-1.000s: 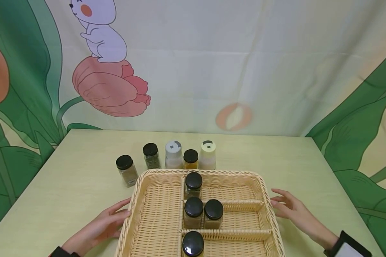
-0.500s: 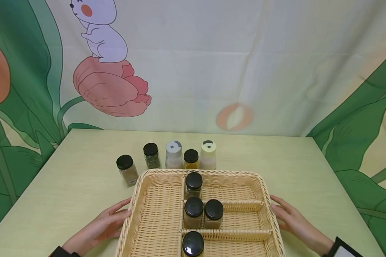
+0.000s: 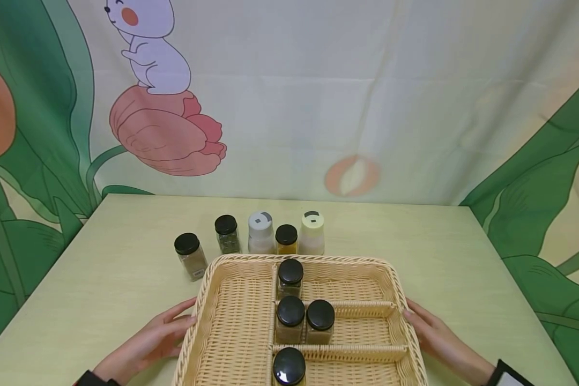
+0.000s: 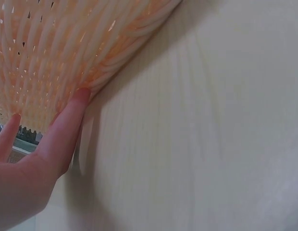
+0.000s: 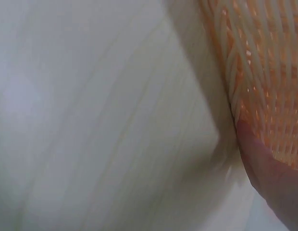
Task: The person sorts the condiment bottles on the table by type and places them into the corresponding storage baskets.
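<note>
A wicker basket with dividers stands at the front of the table, its near end cut off by the head view. My left hand touches its left side with extended fingers; in the left wrist view, the fingertips meet the woven wall. On the opposite side my right hand touches the wall, and one finger shows against the weave in the right wrist view. Black-lidded spice jars stand inside: one at the back, two side by side in the middle, and one jar at the front.
Behind the basket stand a white-capped bottle, a small yellow jar and a yellow-capped bottle. Left of these are a jar of green herbs and a tilted-looking brown spice jar. A printed curtain hangs behind the table.
My right hand has moved in to the left, from beside the basket's right rim to against its wall. The left hand, basket and jars have stayed in place.
</note>
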The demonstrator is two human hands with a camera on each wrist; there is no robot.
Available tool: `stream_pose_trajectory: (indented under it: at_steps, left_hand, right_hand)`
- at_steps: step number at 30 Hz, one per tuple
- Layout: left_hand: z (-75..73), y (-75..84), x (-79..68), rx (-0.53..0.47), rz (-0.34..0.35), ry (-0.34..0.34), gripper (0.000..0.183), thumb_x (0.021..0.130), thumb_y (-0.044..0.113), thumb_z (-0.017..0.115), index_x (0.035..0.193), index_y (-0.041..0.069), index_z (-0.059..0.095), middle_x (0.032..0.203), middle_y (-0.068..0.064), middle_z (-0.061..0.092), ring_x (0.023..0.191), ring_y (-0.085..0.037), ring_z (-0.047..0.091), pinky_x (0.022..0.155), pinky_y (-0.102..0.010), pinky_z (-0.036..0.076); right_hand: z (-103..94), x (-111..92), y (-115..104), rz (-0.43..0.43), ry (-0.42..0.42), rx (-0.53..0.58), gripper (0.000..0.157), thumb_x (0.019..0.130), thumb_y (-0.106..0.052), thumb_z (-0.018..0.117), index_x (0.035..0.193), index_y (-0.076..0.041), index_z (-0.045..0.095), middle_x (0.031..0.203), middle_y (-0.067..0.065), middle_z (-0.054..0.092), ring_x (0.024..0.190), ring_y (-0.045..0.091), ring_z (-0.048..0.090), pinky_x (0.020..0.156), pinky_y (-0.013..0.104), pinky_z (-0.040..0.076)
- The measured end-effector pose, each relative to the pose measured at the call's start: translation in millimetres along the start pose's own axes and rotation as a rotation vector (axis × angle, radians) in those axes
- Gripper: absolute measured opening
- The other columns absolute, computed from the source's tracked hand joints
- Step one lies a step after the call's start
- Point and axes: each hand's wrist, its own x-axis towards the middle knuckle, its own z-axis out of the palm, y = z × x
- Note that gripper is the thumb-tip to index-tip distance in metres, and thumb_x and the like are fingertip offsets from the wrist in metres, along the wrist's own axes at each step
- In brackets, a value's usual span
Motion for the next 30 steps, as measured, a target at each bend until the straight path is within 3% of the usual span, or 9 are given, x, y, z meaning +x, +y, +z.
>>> stream_pose_trajectory:
  at_steps: [7,19,23,26,30]
  left_hand:
    - [2.1,-1.9,1.0,-0.006,0.001,0.005,0.071,0.093,0.025,0.044,0.141,0.003,-0.004,0.131,-0.011,0.038,0.106,-0.017,0.049,0.084,-0.047,0.042]
    - [3.6,1.6,-1.8,0.059,-0.017,0.044,0.07,0.093,0.028,0.043,0.142,0.003,-0.001,0.134,-0.015,0.035,0.107,-0.017,0.049,0.085,-0.046,0.042]
    - [4.7,2.7,-3.5,0.08,-0.028,0.059,0.071,0.092,0.03,0.045,0.141,0.002,0.001,0.131,-0.015,0.039,0.106,-0.017,0.05,0.085,-0.045,0.042]
    - [6.6,4.1,-5.0,0.137,-0.026,0.085,0.072,0.092,0.03,0.046,0.14,-0.003,0.005,0.129,-0.018,0.042,0.104,-0.019,0.052,0.085,-0.044,0.043]
    - [9.5,9.9,-7.4,0.306,-0.044,0.159,0.07,0.091,0.035,0.046,0.137,-0.009,0.016,0.123,-0.022,0.047,0.099,-0.022,0.056,0.081,-0.041,0.046]
  right_hand:
    - [2.5,-2,5,-0.014,-0.03,0.061,0.071,0.093,-0.043,0.037,0.142,-0.003,0.004,0.139,0.03,0.016,0.122,0.042,0.03,0.09,0.047,0.038]
    - [3.2,0,8,-0.043,-0.074,0.046,0.07,0.093,-0.043,0.034,0.142,-0.004,0.002,0.139,0.031,0.015,0.121,0.042,0.03,0.09,0.047,0.037]
    - [5.6,-1,6,-0.03,-0.038,0.032,0.071,0.092,-0.045,0.036,0.142,-0.005,0.005,0.138,0.03,0.018,0.121,0.041,0.033,0.09,0.046,0.038]
    - [7.3,0,6,-0.006,0.006,0.023,0.073,0.09,-0.048,0.039,0.143,-0.007,0.008,0.139,0.028,0.021,0.12,0.041,0.034,0.089,0.046,0.038]
    - [8.7,2,6,0.02,0.044,0.019,0.077,0.087,-0.052,0.042,0.143,-0.009,0.011,0.139,0.027,0.022,0.12,0.04,0.035,0.088,0.046,0.04]
